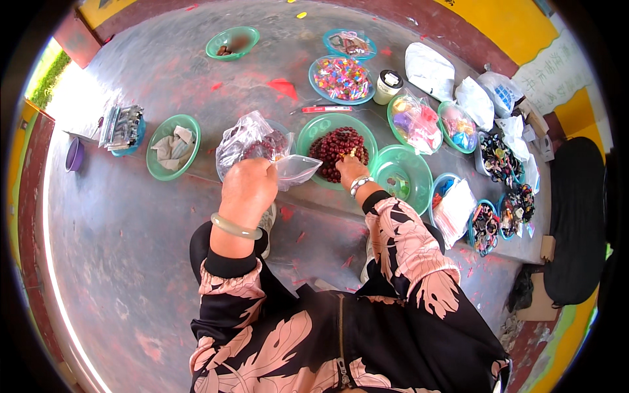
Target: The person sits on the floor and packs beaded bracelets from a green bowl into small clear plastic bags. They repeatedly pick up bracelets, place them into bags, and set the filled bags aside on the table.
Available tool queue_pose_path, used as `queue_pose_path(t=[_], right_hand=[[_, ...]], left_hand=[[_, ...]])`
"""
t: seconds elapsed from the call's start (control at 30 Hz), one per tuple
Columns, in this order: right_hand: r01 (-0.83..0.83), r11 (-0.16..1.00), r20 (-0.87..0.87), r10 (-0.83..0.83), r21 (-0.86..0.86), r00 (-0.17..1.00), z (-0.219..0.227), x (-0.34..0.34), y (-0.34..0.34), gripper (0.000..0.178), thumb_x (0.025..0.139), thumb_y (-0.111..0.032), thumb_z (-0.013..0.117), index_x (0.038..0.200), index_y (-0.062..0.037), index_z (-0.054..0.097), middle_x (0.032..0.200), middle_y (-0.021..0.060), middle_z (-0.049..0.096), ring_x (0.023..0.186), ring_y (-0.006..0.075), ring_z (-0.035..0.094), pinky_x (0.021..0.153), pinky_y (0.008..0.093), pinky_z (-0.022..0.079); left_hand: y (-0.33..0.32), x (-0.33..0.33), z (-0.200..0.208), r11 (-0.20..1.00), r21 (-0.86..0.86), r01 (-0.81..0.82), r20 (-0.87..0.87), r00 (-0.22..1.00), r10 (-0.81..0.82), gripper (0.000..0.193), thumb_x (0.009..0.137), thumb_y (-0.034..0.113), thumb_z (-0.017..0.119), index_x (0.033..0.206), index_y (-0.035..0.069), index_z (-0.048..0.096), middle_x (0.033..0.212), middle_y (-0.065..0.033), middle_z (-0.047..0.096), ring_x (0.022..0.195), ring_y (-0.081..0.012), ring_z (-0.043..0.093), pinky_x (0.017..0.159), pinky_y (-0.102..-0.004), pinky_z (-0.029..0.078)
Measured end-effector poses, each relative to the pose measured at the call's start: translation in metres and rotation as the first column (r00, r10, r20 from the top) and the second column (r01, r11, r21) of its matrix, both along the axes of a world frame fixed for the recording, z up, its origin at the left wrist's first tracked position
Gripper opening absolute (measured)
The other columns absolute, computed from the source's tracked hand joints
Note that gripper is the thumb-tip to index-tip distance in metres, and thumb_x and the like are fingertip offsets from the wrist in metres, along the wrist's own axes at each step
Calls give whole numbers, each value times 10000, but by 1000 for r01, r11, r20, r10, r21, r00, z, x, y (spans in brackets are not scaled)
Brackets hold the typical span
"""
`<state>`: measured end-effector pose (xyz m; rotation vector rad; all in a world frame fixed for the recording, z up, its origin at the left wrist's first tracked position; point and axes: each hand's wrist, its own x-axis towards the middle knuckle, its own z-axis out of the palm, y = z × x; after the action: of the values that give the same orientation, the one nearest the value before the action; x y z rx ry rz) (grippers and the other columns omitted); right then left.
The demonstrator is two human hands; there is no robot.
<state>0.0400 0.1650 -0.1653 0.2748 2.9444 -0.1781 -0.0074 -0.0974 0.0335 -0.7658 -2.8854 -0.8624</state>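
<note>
My left hand [250, 187] is closed on a small clear plastic bag [298, 171], whose open end points right toward a green bowl [304, 128]. In that bowl lies a heap of dark red bead strings [333, 145]. My right hand [352, 170] reaches into the heap, its fingers bent and closed on the beads, with a yellowish bit at the fingertips. Just beyond my left hand, a bowl holds crumpled clear bags [246, 136] with more dark red beads showing. An empty-looking green basin [419, 175] with a few small scraps sits beside my right wrist.
At left are a green bowl [192, 171] with pale cloth, a purple bowl [74, 155] and a basin of flat packets [122, 128]. Farther off stand bowls of colourful wrapped pieces [341, 78], a lidded tub [388, 87] and white bags [429, 71]. Bowls of trinkets [485, 227] line the right.
</note>
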Motion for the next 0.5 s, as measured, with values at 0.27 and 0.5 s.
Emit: queue_pose_path(t=[0.27, 0.5], right_hand=[[-20, 992, -200, -5, -122, 980, -4, -9, 30, 121, 726, -152, 592, 808, -72, 630, 812, 132, 614, 823, 300, 586, 735, 392, 485], [274, 136, 205, -383, -952, 901, 62, -3, 60, 103, 765, -157, 631, 821, -78, 598, 912, 119, 669, 807, 265, 646, 666, 331, 510]], left_hand=[[10, 1, -6, 999, 9, 54, -22, 998, -54, 207, 778, 165, 535, 687, -10, 596, 710, -217, 576, 703, -405, 560, 632, -464, 450], [19, 6, -5, 996, 17, 90, -19, 996, -90, 198, 779, 167, 541, 704, -3, 609, 707, -216, 583, 698, -406, 561, 632, -472, 448]])
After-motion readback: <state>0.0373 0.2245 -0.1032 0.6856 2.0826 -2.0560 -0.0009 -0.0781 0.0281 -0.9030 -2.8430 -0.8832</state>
